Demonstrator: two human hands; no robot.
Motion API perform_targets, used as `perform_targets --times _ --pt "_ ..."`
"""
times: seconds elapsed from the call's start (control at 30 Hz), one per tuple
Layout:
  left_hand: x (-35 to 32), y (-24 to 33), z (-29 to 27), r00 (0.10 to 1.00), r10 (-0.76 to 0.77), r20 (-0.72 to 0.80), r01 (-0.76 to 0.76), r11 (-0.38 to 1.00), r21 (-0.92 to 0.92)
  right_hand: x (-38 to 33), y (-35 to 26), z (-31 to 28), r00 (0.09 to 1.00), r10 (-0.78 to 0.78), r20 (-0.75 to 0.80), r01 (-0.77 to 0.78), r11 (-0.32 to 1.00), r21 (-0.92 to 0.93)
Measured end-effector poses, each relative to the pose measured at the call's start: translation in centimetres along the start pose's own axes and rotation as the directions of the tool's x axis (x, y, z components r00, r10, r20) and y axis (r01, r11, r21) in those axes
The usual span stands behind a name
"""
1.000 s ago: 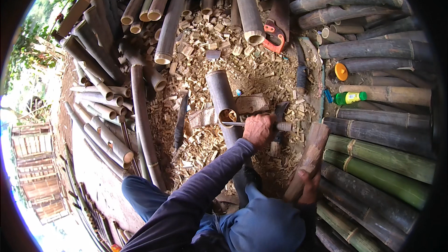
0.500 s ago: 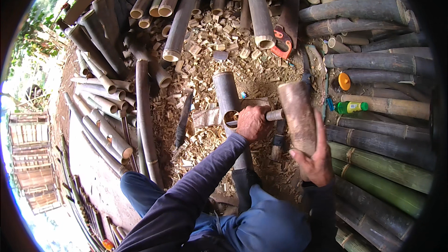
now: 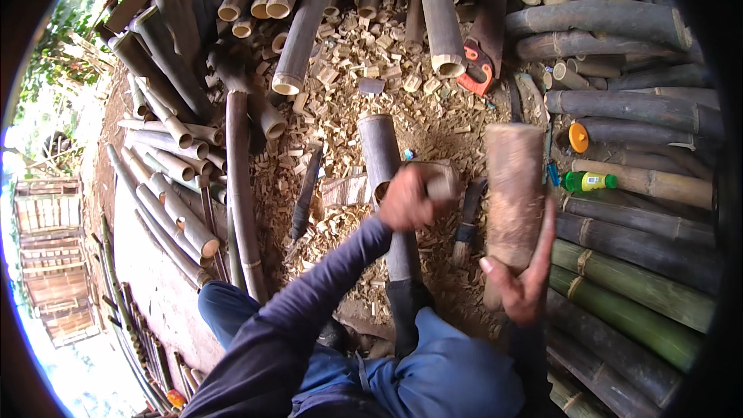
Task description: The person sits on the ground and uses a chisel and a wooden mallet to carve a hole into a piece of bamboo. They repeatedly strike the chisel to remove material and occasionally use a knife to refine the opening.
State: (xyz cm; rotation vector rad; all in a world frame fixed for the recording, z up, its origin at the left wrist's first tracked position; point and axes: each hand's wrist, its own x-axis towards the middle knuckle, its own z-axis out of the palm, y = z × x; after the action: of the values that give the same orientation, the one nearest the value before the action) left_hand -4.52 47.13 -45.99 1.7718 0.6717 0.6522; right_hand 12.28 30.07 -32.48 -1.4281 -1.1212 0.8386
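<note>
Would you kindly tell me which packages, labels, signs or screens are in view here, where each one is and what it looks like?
Bottle: lying on its side on the bamboo poles at right; small, green plastic, with a yellow label band.
Lid: just above the bottle, among the poles; round, orange, unlabelled.
No signs or screens show.

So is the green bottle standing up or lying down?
Lying down. The green bottle rests on its side against the bamboo poles, cap end pointing left.
</note>
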Motion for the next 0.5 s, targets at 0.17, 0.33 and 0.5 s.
perform_targets --times 0.17,0.33,0.5 --pt "8.7 2.4 -4.1 0.801 -0.499 0.330 0.546 0.836 -0.061 0.8 0.3 -0.4 0.981 0.070 -0.181 -0.069 0.998 0.009" --pt "9.4 -1.0 -2.1 0.849 -0.267 0.456 0.285 0.958 0.030 2.0 0.9 -1.9 0.953 0.055 -0.298 -0.062 0.998 -0.014" --pt "7.4 -0.3 -2.1 0.865 -0.068 0.497 0.122 0.990 -0.076 5.2 2.5 0.4 0.909 -0.190 -0.371 0.156 0.980 -0.121"
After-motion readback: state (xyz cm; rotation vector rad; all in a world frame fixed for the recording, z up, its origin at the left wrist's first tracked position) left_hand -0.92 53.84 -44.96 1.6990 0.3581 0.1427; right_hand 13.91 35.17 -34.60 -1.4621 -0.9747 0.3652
